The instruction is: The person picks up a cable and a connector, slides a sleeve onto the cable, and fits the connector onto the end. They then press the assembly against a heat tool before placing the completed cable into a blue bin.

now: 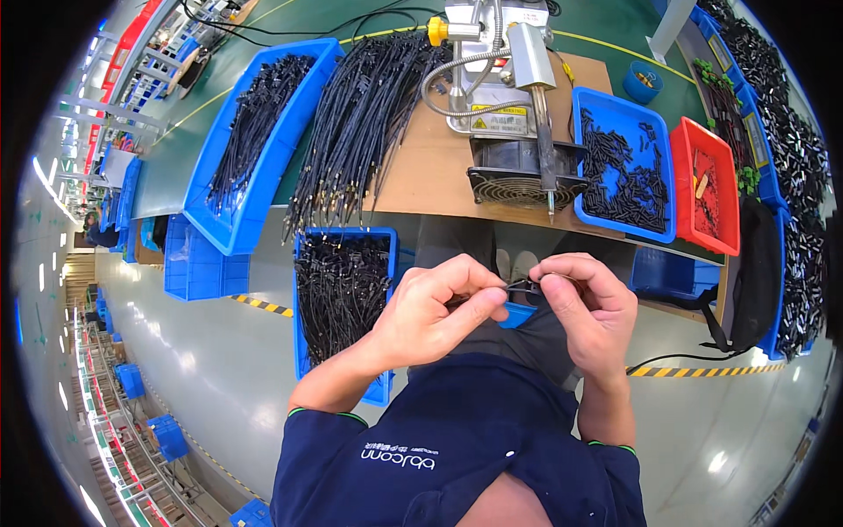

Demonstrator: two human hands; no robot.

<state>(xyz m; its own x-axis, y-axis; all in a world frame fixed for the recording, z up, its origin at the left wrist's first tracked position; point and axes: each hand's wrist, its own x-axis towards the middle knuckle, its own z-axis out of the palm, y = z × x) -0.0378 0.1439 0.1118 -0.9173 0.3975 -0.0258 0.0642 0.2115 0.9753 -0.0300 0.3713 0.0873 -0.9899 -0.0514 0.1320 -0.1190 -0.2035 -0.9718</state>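
Observation:
Over my lap, my left hand (439, 309) and my right hand (590, 307) face each other, both closed in a pinch. Between their fingertips runs a short stretch of thin black cable (519, 286). My left thumb and forefinger grip it on one side. At its other end, my right fingers pinch a small dark piece, mostly hidden, so I cannot make out its kind. A patch of something blue (518, 316) shows just below the fingers. Beyond the hands, a soldering iron (542, 132) hangs tip down in a metal stand, beside a black fan (520, 171).
Black cables (364, 123) lie bundled on the bench (430, 189); more fill a blue bin (204, 211) and another bin (303, 356) at my left. Small black sleeves lie in a blue tray (669, 198), next to a red tray (727, 211). A blue cup (634, 88) stands behind.

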